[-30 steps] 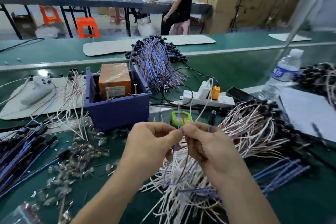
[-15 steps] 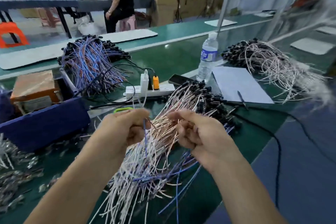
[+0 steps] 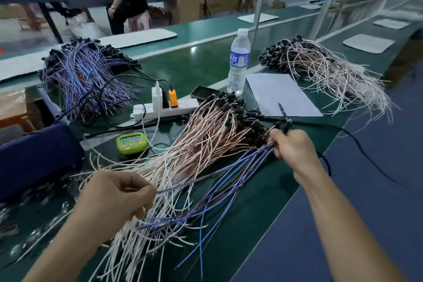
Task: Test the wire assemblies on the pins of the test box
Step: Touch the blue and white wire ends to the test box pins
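Observation:
A blue wire assembly [image 3: 206, 178] stretches between my hands above a heap of white and pink wire assemblies [image 3: 194, 144]. My left hand [image 3: 119, 199] pinches its bare wire end at lower left. My right hand [image 3: 293, 146] grips its black connector end at the right edge of the heap, over several blue assemblies [image 3: 229, 190] lying there. The dark blue bin [image 3: 34, 155] holding the orange test box [image 3: 13, 110] sits at the left edge, mostly cut off; its pins are out of sight.
A green timer [image 3: 131, 142], white power strip [image 3: 164, 109], phone [image 3: 203, 92], water bottle [image 3: 238, 62] and paper with pen [image 3: 281, 96] lie behind the heap. More wire bundles sit back left [image 3: 87, 73] and back right [image 3: 325, 68]. Table edge runs diagonally at right.
My hands have drawn apart: the right moved out to the right with the connector end, the left dropped toward me, pulling the blue assembly taut. The view has swung further right.

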The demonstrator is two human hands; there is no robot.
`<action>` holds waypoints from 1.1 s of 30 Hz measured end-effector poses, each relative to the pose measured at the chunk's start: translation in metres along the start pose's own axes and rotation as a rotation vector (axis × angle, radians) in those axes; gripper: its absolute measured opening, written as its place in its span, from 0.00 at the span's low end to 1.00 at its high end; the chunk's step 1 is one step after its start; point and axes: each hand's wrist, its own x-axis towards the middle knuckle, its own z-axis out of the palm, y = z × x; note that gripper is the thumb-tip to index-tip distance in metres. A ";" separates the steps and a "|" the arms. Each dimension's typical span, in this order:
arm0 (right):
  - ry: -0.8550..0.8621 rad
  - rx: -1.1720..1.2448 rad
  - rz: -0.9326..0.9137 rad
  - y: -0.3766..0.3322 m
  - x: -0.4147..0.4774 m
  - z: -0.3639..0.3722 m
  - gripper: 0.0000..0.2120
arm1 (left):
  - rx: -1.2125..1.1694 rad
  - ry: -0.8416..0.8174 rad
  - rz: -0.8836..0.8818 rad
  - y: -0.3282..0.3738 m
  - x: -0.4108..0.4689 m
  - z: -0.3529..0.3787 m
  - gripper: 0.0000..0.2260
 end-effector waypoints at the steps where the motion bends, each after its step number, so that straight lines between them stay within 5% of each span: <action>1: 0.042 -0.112 -0.036 0.002 0.003 0.001 0.24 | 0.064 -0.045 0.005 -0.002 0.000 -0.001 0.09; 8: 0.056 -0.561 -0.167 0.008 0.006 0.023 0.27 | 0.367 -0.136 0.071 0.003 -0.010 0.000 0.10; 15: 0.228 -0.537 -0.324 -0.002 -0.024 0.037 0.28 | 0.589 0.254 0.242 0.004 -0.016 0.006 0.06; 21: -0.192 -0.124 -0.506 -0.054 -0.090 0.084 0.26 | 0.293 0.372 0.241 0.013 -0.014 0.007 0.15; 24: -0.323 0.012 -0.590 -0.084 -0.121 0.117 0.25 | 0.215 0.402 0.248 0.015 -0.011 0.002 0.10; 33: -0.606 0.069 -0.718 -0.148 -0.197 0.197 0.22 | 0.264 0.691 0.184 -0.036 -0.034 -0.062 0.15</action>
